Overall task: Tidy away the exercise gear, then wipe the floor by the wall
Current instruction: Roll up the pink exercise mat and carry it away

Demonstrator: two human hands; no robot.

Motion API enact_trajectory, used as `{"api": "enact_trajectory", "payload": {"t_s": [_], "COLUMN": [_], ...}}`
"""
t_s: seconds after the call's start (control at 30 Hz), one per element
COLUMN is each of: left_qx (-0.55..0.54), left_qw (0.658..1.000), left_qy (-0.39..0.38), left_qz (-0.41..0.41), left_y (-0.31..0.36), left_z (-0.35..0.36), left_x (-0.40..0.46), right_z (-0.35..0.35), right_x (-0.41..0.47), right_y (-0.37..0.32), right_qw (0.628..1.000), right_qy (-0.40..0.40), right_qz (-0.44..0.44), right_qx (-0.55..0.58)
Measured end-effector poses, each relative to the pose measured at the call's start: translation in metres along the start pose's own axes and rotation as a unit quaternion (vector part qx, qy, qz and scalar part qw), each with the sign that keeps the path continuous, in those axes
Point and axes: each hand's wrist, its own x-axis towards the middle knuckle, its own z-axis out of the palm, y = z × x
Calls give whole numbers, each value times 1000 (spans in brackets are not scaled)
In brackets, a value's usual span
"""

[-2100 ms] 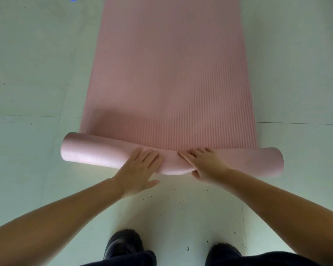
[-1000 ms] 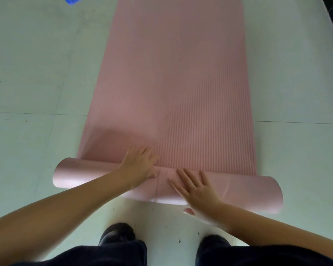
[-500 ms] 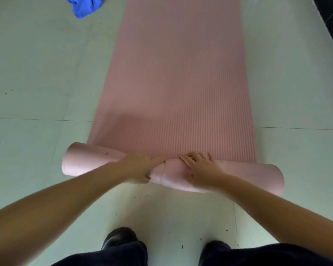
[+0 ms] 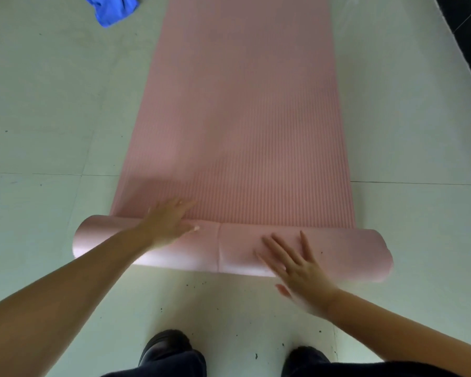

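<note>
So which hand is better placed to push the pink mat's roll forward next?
Probably the left hand: it lies flat over the top of the rolled end of the pink ribbed foam mat, fingers reaching the flat part. The right hand sits lower on the near side, fingers spread, partly off the roll.

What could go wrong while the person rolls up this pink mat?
The roll looks loose and sits slightly crooked across the mat, so it may wind unevenly, with one end sticking out. Both the left hand and the right hand only press with flat fingers, so the springy roll could slip and unroll. Dark specks on the floor near the shoes might get rolled inside.
</note>
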Motion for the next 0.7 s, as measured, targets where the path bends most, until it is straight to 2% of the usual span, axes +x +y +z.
{"api": "enact_trajectory", "payload": {"t_s": [0.07,0.1,0.13,0.17,0.23,0.33,0.43,0.5,0.57,0.63,0.7], "left_qx": [117,159,192,224,272,302,273,276,310,329,320], "left_qw": [974,950,933,933,949,950,960,960,950,943,944], "left_qy": [165,215,228,199,96,20,13,-1,-2,38,77], "left_qz": [103,160,201,199,127,69,61,50,43,35,19], "left_y": [14,20,27,36,48,50,48,49,56,62,63], "left_z": [-1,5,10,16,29,23,2,-11,-22,-26,-25], "left_x": [-8,-12,-14,-16,-18,-3,24,38,41,38,35], "right_z": [-9,-15,-23,-30,-42,-51,-34,-22,-25,-32,-41], "right_x": [21,32,42,51,67,76,64,59,64,77,92], "right_y": [17,26,37,47,61,53,31,26,31,44,55], "right_qw": [999,998,996,994,987,987,996,995,995,994,988], "right_qy": [-23,-42,-55,-65,-91,-77,20,34,6,-25,-89], "right_qz": [26,28,25,24,44,82,84,92,102,109,127], "right_qx": [27,44,62,83,128,115,29,-11,-21,-7,7]}}
